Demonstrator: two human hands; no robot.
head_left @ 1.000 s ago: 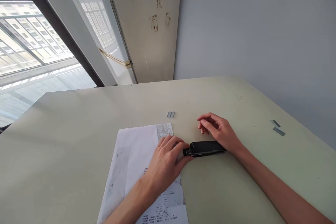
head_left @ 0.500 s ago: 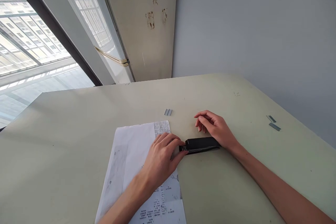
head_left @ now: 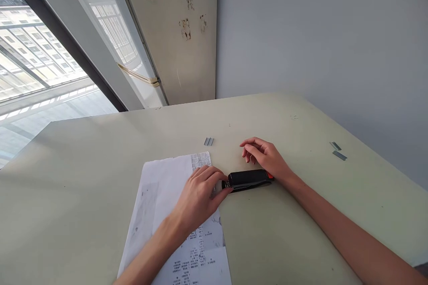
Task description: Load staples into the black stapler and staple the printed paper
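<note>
The black stapler (head_left: 246, 178) lay on the table (head_left: 83, 213) just past the right edge of the paper (head_left: 167, 180), pointing from left to right, its red part showing at the right end. The left hand (head_left: 201, 190) lay over the paper with thumb and forefinger closed about the stapler's left end in a pinch. The right hand (head_left: 262, 153) was half curled, its fingers loose and nothing visible in them; its heel lay at the red end, and whether it bore down could not be told. In this inspector's judgement, pressure from that heel could nip the left fingertips, given their place at the stapler's end. A slack pinch could let the stapler skid, and a shift of the left forearm could drag or crease the paper. The pale tabletop carried small dark specks; a cluster of small grey strips (head_left: 209, 141) lay beyond the paper, and a separate pair of strips (head_left: 339, 155) lay well to the right. A plain grey-blue wall (head_left: 317, 31) rose behind, beside a beige panel (head_left: 197, 62) marked with brown patches. At left, a window (head_left: 26, 53) gave onto railings and a building.
</note>
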